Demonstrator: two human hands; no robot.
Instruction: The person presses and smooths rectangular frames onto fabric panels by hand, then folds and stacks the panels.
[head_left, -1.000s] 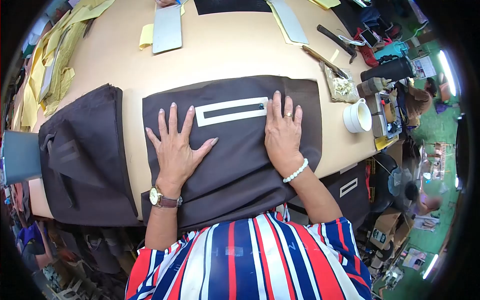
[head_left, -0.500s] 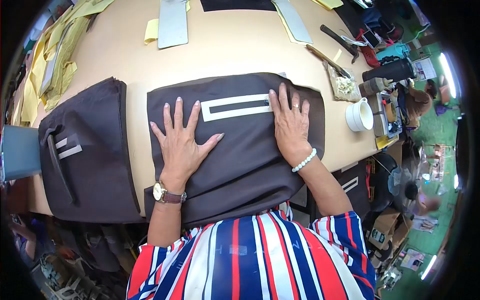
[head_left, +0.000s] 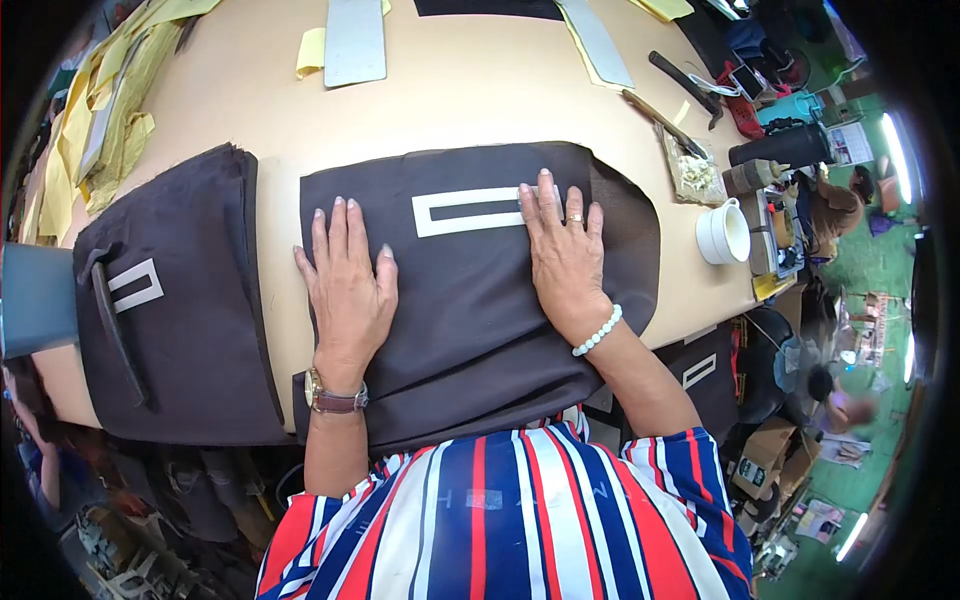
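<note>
A dark brown fabric panel (head_left: 450, 290) lies over the table's front edge, wrinkled near my body. On it sits a white rectangular frame-shaped strip (head_left: 465, 220) around a dark slot. My left hand (head_left: 350, 290) rests flat on the panel's left part, fingers stretched toward its far edge. Flat on the panel too, my right hand (head_left: 568, 260) covers the strip's right end with its fingers. Neither hand grips anything. To the left is a stack of similar dark panels (head_left: 190, 330), with another white strip (head_left: 137, 286) and a dark curved bar (head_left: 118, 330) on top.
Yellow sheets (head_left: 115, 100) lie at the far left, beside a blue-grey box (head_left: 38, 300). Grey plates (head_left: 355, 45) are at the back. A hammer (head_left: 685, 85), a brush (head_left: 660, 118), a white cup (head_left: 722, 235) and a dark bottle (head_left: 780, 145) stand or lie at the right.
My left hand has drawn its fingers closer together and shifted slightly left. My right hand has slid a little left, covering the strip's right end. The view has shifted slightly.
</note>
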